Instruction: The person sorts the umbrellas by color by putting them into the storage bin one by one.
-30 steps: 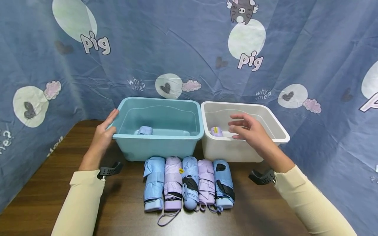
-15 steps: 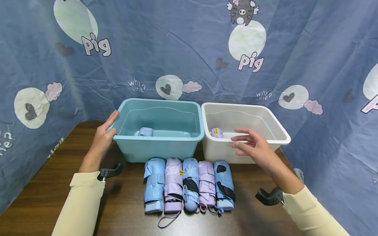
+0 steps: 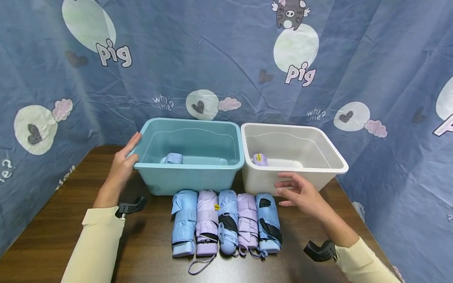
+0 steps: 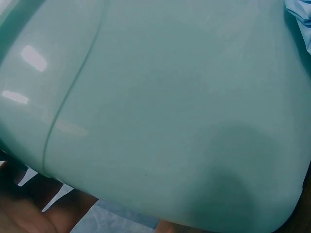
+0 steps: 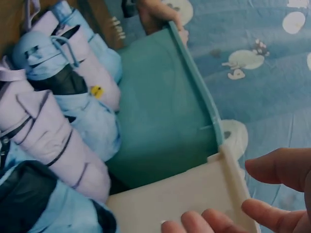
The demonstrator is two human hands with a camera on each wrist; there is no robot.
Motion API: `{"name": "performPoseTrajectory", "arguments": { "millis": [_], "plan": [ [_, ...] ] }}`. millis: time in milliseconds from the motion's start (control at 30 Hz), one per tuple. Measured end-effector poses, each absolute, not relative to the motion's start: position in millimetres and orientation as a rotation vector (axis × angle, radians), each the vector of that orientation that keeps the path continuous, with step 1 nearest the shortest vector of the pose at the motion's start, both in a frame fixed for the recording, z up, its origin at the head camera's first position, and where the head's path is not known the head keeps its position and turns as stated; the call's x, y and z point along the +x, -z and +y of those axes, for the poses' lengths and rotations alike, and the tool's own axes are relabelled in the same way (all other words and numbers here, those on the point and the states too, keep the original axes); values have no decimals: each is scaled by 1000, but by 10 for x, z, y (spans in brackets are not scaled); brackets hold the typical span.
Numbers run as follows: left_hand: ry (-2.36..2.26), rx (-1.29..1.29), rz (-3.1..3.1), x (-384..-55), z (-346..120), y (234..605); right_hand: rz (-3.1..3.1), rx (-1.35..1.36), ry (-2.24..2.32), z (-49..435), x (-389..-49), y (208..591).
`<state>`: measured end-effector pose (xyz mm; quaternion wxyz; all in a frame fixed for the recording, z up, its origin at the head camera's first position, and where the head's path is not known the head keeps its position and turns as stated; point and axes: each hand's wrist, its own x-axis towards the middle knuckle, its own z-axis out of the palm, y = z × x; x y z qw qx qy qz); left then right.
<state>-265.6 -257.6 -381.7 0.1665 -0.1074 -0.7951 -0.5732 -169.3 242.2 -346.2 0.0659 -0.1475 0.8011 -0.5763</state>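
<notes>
My left hand (image 3: 121, 167) rests against the left side of a teal plastic bin (image 3: 187, 177), thumb at its front corner and fingers extended along the side. My right hand (image 3: 301, 194) hovers before the white bin (image 3: 293, 170), fingers apart and slightly bent, holding nothing. Below the bins, several folded umbrellas lie side by side: light blue (image 3: 184, 222), lilac (image 3: 207, 220), blue with a rounded end (image 3: 228, 220), lilac (image 3: 247, 218) and blue with black patches (image 3: 269, 220). One blue umbrella (image 3: 174, 158) lies in the teal bin, one purple umbrella (image 3: 260, 159) in the white bin.
Both bins stand side by side on a dark wooden table (image 3: 155, 243). Behind them hangs a blue patterned cloth (image 3: 226, 59). A loose wrist strap (image 3: 201, 265) sticks out toward the table's front. Black wrist mounts (image 3: 320, 251) are worn at both wrists.
My right hand has drawn back from over the white bin to a lower place in front of it. The left hand stays at the teal bin; the umbrellas have not moved.
</notes>
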Motion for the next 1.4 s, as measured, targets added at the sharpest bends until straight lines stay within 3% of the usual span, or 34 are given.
{"name": "performPoseTrajectory", "arguments": {
  "millis": [667, 1400],
  "plan": [
    [1656, -331, -2243, -2566, -2520, 3729, 2399, -137, 1629, 2483, -1729, 3958],
    [1687, -315, -2221, -2653, -2582, 3813, 2494, -29, 1517, 2389, -1668, 4296]
  ]
}}
